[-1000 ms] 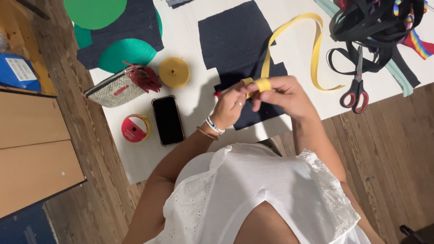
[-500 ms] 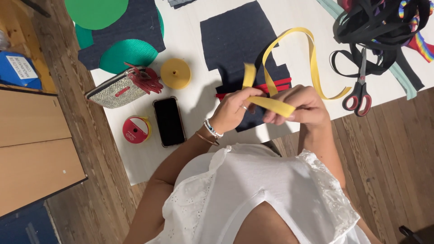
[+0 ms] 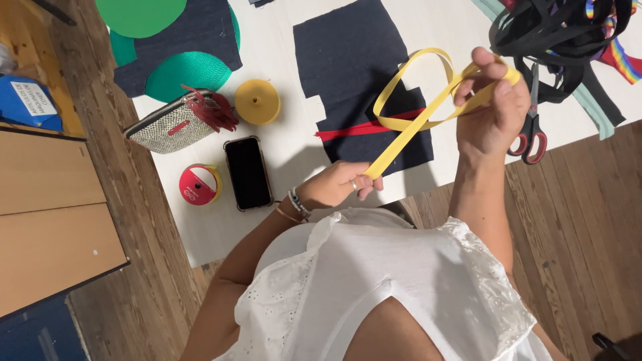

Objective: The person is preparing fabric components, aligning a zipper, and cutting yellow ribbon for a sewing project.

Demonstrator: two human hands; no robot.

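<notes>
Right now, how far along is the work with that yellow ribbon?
Done: a red strip already lies across the navy fabric piece on the white table. In hand: the left hand pinches one end of the yellow ribbon while the right hand holds it raised in a loop. Left: the ribbon is uncut and not laid on the fabric; the scissors lie untouched beside the right hand.
</notes>
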